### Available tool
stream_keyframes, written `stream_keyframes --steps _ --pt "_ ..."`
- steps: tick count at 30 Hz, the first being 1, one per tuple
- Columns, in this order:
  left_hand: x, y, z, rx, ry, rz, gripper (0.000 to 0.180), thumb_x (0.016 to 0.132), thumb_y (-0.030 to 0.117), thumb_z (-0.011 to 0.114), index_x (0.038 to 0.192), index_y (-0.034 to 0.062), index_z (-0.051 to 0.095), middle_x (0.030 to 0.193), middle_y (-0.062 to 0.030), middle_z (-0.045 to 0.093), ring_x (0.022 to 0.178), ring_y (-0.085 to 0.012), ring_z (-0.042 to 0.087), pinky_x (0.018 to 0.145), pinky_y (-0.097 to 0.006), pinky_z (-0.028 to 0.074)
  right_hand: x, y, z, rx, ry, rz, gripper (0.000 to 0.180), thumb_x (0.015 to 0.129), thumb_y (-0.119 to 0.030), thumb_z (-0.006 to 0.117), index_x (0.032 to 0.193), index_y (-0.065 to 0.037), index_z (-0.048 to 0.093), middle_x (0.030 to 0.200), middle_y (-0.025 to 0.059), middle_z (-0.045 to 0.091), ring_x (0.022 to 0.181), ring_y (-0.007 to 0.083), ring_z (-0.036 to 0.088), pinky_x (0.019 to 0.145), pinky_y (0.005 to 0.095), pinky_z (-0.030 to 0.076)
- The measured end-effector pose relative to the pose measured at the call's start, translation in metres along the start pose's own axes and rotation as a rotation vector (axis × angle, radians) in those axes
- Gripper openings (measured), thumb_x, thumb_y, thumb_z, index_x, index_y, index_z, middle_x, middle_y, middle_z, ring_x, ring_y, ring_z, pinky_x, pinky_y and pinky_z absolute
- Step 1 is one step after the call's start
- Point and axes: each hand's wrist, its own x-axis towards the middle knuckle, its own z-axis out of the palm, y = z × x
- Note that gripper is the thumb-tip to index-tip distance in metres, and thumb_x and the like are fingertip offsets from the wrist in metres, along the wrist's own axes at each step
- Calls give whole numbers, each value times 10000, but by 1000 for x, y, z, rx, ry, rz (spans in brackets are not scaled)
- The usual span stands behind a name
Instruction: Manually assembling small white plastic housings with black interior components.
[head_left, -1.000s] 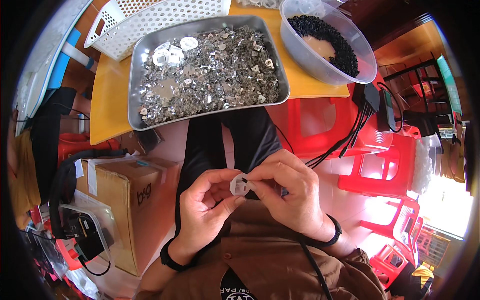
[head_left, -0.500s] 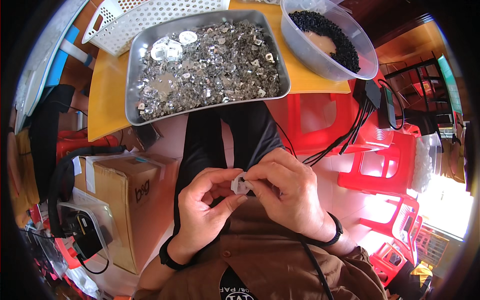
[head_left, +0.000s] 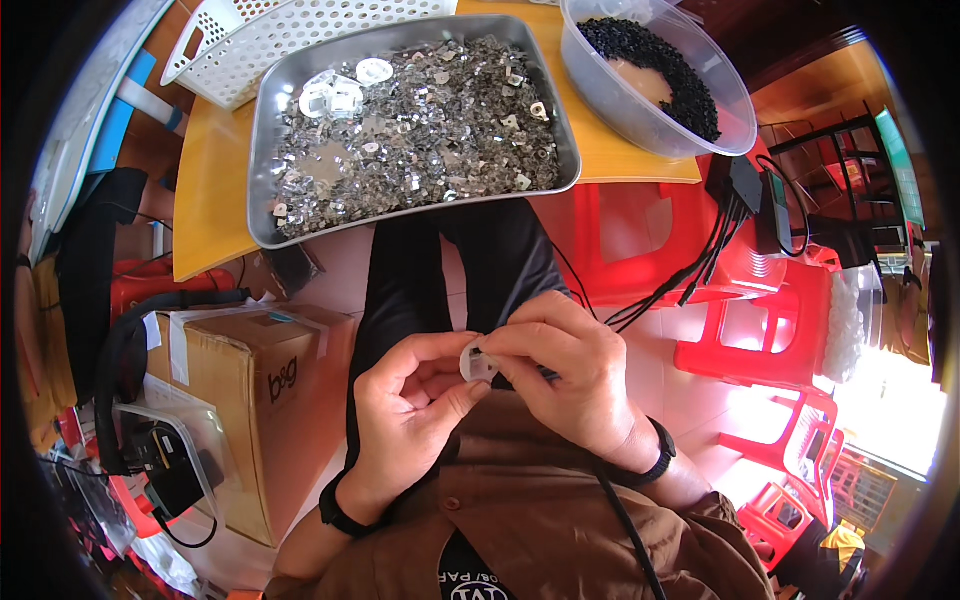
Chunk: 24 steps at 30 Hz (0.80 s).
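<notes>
Over my lap, my left hand [head_left: 415,405] and my right hand [head_left: 565,375] meet around a small white round plastic part [head_left: 476,362]. Both pinch it between thumb and fingertips; the right fingers cover its right side. Ahead on the yellow table [head_left: 205,190] lies a metal tray [head_left: 262,165] filled with several small shiny metal pieces, with a few white round parts [head_left: 340,95] at its far left corner. A clear plastic bowl [head_left: 610,95] with small black pieces stands to the tray's right.
A white perforated basket [head_left: 260,40] stands behind the tray. A cardboard box [head_left: 250,390] and a black cable sit at my left. Red plastic stools [head_left: 760,330] and a black power strip [head_left: 745,185] with cables stand at my right.
The view has tilted slightly, so the tray and bowl sit a bit higher in the picture. Both hands stay together on the white part, with only small finger shifts.
</notes>
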Motion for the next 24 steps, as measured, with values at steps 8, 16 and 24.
stream_keyframes --steps 8,16,24 --pt "4 -3 6 -62 -2 101 292 807 -134 640 1076 -51 568 1090 -83 498 1004 -196 631 874 -284 541 -1 2 -2 322 -21 286 183 742 28 743 901 -22 671 869 56 619 725 118 632 591 235 526" --pt "3 -3 5 -2 12 132 234 834 -109 628 1057 -53 587 1049 -75 496 966 -172 628 827 -254 538 -5 -1 -3 465 -96 428 166 756 39 725 901 -6 656 879 61 619 748 121 643 617 231 527" --pt "1 -2 3 238 39 251 210 844 -113 606 1047 -61 591 1007 -93 530 905 -153 632 779 -243 544 -7 -2 -2 432 -70 326 186 747 87 701 905 2 652 902 76 612 791 125 636 651 224 537"
